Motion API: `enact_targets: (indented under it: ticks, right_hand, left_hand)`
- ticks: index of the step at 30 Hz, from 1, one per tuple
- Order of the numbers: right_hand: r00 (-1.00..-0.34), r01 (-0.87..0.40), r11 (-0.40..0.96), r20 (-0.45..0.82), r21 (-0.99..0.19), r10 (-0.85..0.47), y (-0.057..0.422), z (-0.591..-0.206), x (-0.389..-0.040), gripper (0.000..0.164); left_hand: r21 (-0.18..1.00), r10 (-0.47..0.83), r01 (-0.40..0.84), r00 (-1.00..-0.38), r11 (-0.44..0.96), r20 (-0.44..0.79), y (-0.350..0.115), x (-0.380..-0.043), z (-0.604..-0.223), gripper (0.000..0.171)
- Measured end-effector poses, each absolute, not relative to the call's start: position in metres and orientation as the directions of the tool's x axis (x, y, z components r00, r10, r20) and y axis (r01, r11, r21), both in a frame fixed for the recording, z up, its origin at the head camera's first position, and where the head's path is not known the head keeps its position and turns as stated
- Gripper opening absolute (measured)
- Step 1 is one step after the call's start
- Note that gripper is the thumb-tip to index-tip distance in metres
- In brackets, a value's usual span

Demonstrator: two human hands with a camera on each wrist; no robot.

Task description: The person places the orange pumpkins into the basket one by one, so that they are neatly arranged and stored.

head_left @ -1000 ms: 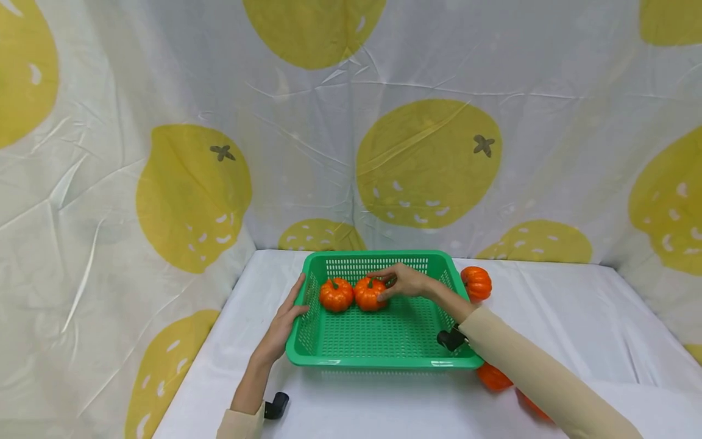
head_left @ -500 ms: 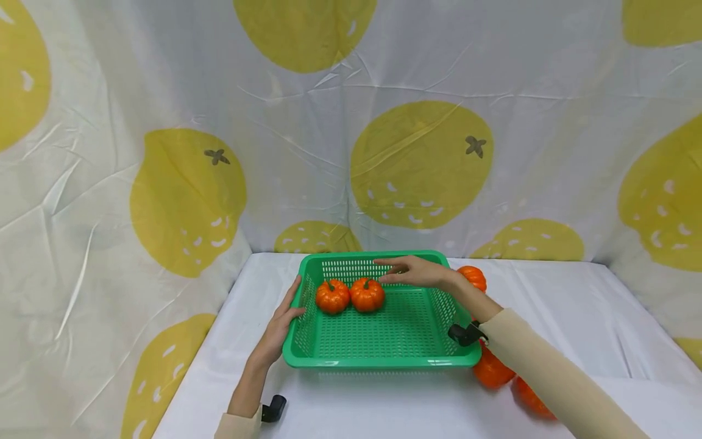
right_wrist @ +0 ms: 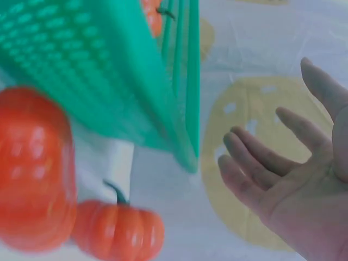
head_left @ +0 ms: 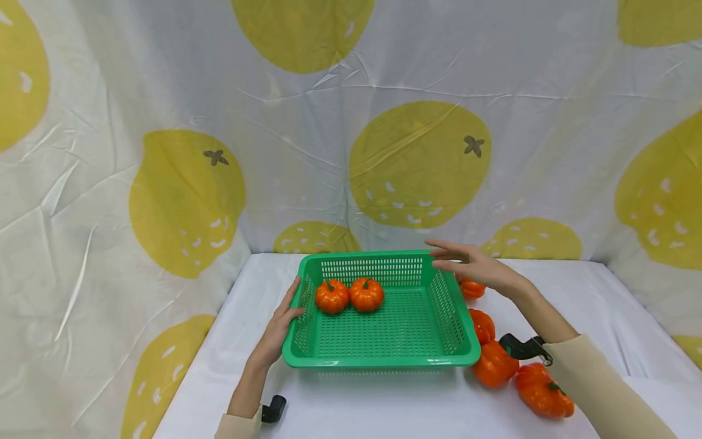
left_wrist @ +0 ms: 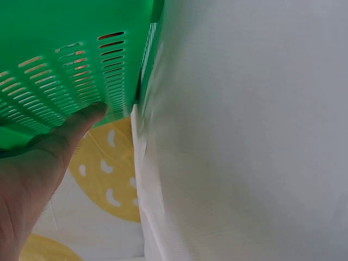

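Head view: Green basket (head_left: 378, 362) on white-covered tabletop (head_left: 384, 408), containing two orange pumpkins, i.e. L pumpkin (head_left: 331, 297) & R pumpkin (head_left: 367, 296), side by side in its L half, stems up. L hand (head_left: 278, 329) at basket's L wall, fingers straight along it, thumb at rim. R hand (head_left: 477, 266) at far R corner, fingers extended; contact w/ rim can't be told. Outside R wall, far to near: far pumpkin (head_left: 471, 289) (partly hidden), 2nd pumpkin (head_left: 482, 327), 3rd pumpkin (head_left: 495, 364), near pumpkin (head_left: 543, 391) w/ green stem. Bkgd: pale cloth (head_left: 307, 183) w/ yellow lemon print.

L wrist view: One straight digit of L hand against basket's slotted outer wall; remaining digits hidden or out of frame. Orange shows thru some slots. Tabletop covering fills R side.

R wrist view (partly blurred): R hand palm visible, fingers spread, apart from basket, which occupies upper L; orange pumpkin w/ stem partly visible past rim. Lower L: two outside pumpkins, one cut by frame edge, other w/ curved green stem.
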State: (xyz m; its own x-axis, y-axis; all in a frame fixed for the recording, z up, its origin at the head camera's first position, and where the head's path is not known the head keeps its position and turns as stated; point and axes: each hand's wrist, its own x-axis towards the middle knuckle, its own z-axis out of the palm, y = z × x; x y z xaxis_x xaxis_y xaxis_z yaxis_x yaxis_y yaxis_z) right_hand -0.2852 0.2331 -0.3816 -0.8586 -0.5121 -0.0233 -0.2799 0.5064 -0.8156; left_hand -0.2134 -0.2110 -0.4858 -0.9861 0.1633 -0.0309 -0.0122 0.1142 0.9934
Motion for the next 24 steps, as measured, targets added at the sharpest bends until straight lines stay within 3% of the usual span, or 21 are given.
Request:
enact_targets:
  ticks: [10,24]
  right_hand:
    - [-0.91,-0.279,0.569,0.023,-0.773,-0.414,0.281,-0.39,-0.277,0.063]
    - [-0.896,-0.35,0.679,0.02,-0.646,-0.443,0.307,-0.424,-0.301,0.065]
  left_hand:
    - [0.994,0.176,-0.004,-0.984,0.113,-0.024,-0.211,-0.213,-0.485,0.072]
    - [0.994,0.183,-0.002,-0.983,0.108,-0.022,-0.211,-0.214,-0.486,0.072]
